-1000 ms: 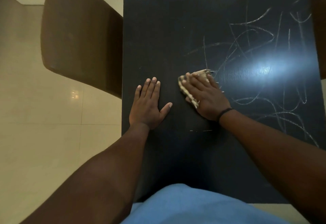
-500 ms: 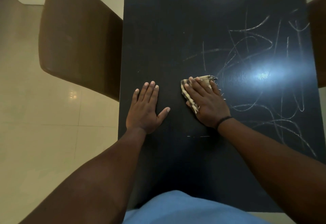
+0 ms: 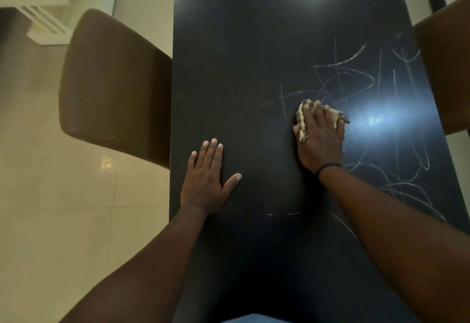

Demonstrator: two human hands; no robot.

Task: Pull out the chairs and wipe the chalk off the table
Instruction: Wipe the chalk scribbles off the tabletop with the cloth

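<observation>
While the left chair [image 3: 114, 88] stands drawn back from the long edge of the dark worktop [image 3: 229, 43], its seat just meeting that edge, the left hand [image 3: 207, 180] lies flat on a bare stretch, fingers straight, thumb spread, holding nothing. Further right, the right hand [image 3: 320, 135] presses down a small frayed cloth [image 3: 301, 121], fingers laid over it; whether they curl round its far edge I cannot tell. The chalk scribbles [image 3: 381, 88] lie ahead and to the right of that hand, running down past the wrist toward the near right corner, so the coming strokes likely go rightward and away, and the right hand is by far the nearer. The worktop's long axis runs away from the person. A second chair [image 3: 447, 68] shows at the right edge. By count: two chairs, one cloth, two hands.
</observation>
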